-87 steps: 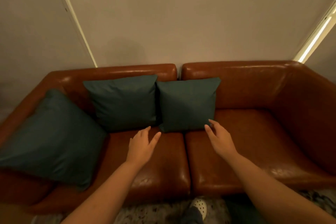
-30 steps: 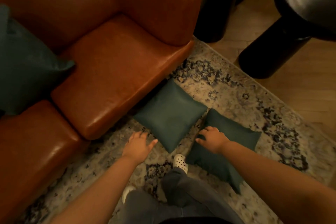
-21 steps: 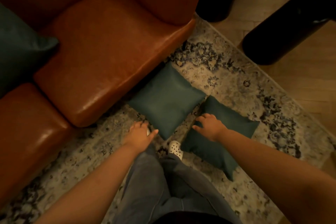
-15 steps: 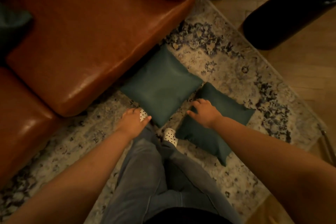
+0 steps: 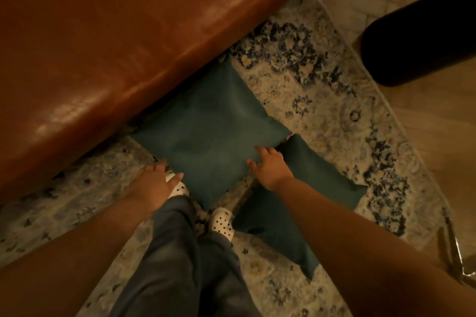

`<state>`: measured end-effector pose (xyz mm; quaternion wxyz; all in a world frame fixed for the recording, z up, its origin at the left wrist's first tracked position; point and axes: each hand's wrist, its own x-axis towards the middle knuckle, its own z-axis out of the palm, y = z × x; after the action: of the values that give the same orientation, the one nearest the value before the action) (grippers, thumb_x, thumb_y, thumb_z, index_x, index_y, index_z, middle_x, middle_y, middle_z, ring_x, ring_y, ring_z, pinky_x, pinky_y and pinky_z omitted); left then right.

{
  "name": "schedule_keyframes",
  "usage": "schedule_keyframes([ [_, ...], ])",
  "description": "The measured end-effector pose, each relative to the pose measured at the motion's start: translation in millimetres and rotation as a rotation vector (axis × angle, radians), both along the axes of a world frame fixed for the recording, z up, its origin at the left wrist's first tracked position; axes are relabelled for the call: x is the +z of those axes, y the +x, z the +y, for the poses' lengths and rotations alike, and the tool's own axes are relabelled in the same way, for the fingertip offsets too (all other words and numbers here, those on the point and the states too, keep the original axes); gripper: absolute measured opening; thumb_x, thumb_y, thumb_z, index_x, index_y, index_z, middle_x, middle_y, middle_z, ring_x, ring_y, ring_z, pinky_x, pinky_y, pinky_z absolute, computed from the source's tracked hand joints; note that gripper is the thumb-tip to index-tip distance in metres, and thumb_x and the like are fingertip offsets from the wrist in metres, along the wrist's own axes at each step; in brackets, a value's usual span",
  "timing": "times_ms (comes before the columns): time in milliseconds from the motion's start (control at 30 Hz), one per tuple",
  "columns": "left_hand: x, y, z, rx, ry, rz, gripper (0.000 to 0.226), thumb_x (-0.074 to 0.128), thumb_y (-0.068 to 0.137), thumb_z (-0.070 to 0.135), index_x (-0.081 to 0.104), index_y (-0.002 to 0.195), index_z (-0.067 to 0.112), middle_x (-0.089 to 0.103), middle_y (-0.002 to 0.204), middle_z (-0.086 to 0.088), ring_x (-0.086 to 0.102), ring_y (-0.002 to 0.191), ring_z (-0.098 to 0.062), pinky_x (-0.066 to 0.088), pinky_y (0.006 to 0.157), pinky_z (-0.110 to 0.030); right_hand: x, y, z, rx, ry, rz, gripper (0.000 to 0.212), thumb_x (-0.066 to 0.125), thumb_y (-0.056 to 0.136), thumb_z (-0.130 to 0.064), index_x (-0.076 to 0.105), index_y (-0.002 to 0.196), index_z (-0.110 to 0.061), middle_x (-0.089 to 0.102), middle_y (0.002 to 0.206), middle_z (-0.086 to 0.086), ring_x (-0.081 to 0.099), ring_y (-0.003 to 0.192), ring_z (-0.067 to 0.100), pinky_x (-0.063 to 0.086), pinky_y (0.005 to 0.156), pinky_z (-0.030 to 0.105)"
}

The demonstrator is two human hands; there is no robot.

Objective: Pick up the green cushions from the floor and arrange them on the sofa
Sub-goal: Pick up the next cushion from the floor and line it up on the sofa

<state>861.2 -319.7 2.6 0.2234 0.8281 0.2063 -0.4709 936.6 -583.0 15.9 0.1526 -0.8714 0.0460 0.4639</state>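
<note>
Two green cushions lie flat on the patterned rug. The nearer-to-sofa cushion [image 5: 211, 131] rests against the front of the brown leather sofa [image 5: 108, 41]. The second cushion [image 5: 306, 188] lies to its right, partly under my right forearm. My left hand [image 5: 154, 183] hovers open at the first cushion's lower left edge, fingers spread. My right hand [image 5: 270, 165] is open with fingertips at that cushion's lower right edge, over the gap between the two cushions. Neither hand grips anything.
My legs in grey trousers and white dotted shoes [image 5: 221, 224] stand just below the cushions. The rug [image 5: 322, 90] ends at wooden floor on the right, where a dark round furniture leg [image 5: 417, 44] stands. A metal object [image 5: 456, 257] lies at the right edge.
I turned from the sofa with its three placed cushions down to the floor. Both hands have come lower and closer to the first cushion, bracketing its lower corner.
</note>
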Motion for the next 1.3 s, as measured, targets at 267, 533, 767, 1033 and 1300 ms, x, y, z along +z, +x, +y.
schedule_keyframes([
  [267,-98,46,17,0.293,-0.048,0.038,0.071,0.035,0.094,0.058,0.030,0.148,0.011,0.032,0.152,-0.016,0.034,0.137,-0.034,0.028,0.113,-0.042,-91,64,22,0.021,-0.012,-0.054,0.062,0.044,0.098,-0.042,0.023,0.151,-0.018,0.023,0.155,0.014,0.021,0.142,0.033,0.025,0.115,0.046],
  [533,-162,47,16,1.085,-0.227,0.182,0.075,0.032,0.094,0.061,0.025,0.148,0.010,0.027,0.155,-0.011,0.031,0.140,-0.031,0.028,0.112,-0.041,-165,102,25,0.025,-0.032,-0.078,0.081,0.040,0.092,-0.061,0.003,0.154,-0.023,0.004,0.161,0.012,0.007,0.147,0.034,0.013,0.118,0.047],
  [767,-237,37,24,1.308,-0.150,0.187,0.159,0.024,0.018,0.105,0.032,0.146,0.012,0.038,0.149,-0.013,0.042,0.132,-0.034,0.035,0.109,-0.050,-199,133,19,-0.065,-0.010,-0.121,0.095,0.042,0.082,-0.075,0.002,0.154,-0.028,0.014,0.159,0.011,0.022,0.143,0.036,0.024,0.116,0.048],
  [1033,-298,34,40,1.359,-0.125,0.173,0.171,0.022,-0.005,0.103,0.035,0.145,0.022,0.042,0.146,-0.010,0.044,0.129,-0.033,0.035,0.107,-0.054,-222,158,28,-0.269,0.134,-0.138,0.115,0.069,0.058,-0.076,0.018,0.150,-0.030,0.041,0.147,0.005,0.046,0.129,0.030,0.040,0.106,0.041],
  [1300,-263,18,20,1.563,-0.130,-0.001,0.154,0.037,0.013,0.105,0.038,0.143,0.024,0.046,0.141,0.000,0.049,0.125,-0.029,0.037,0.107,-0.050,-208,140,11,-0.426,0.260,-0.181,0.108,0.079,0.054,-0.065,0.035,0.143,-0.021,0.051,0.134,-0.002,0.054,0.115,0.021,0.046,0.092,0.033],
])
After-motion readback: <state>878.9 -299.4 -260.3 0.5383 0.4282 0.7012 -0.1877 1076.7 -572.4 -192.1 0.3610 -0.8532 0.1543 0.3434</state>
